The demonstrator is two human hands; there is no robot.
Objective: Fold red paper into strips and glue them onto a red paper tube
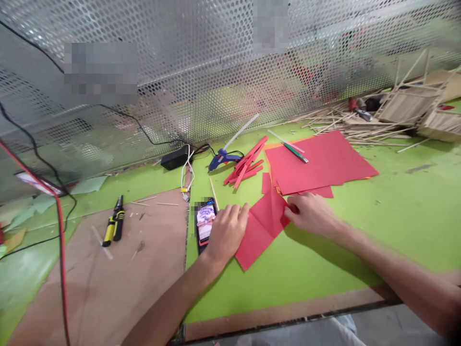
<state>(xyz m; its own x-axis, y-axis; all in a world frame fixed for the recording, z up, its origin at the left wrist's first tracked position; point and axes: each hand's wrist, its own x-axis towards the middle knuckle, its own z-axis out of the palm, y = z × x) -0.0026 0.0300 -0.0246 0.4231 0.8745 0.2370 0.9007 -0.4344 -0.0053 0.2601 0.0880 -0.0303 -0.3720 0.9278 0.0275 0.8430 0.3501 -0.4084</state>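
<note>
A creased red paper (262, 216) lies at an angle on the green tabletop (223, 298), between my two hands. My left hand (226, 231) rests with its fingertips at the paper's left edge, beside a phone (206, 223) with a lit screen. At the paper's right corner, the fingers of my right hand (309, 211) are curled and pinch the edge. Behind it lie larger red sheets (320, 163) with orange edges showing beneath, and a green-handled cutter (295, 152) on top. Cut red strips (248, 166) are piled to the left of the sheets.
A blue glue gun (223, 158) and a black adapter (175, 158) stand at the back with cables. Yellow-black pliers (114, 223) lie on the brown board (144, 254) at left. Thin wooden sticks (345, 127) and a stick frame (414, 105) sit at back right, below a perforated metal panel (216, 86).
</note>
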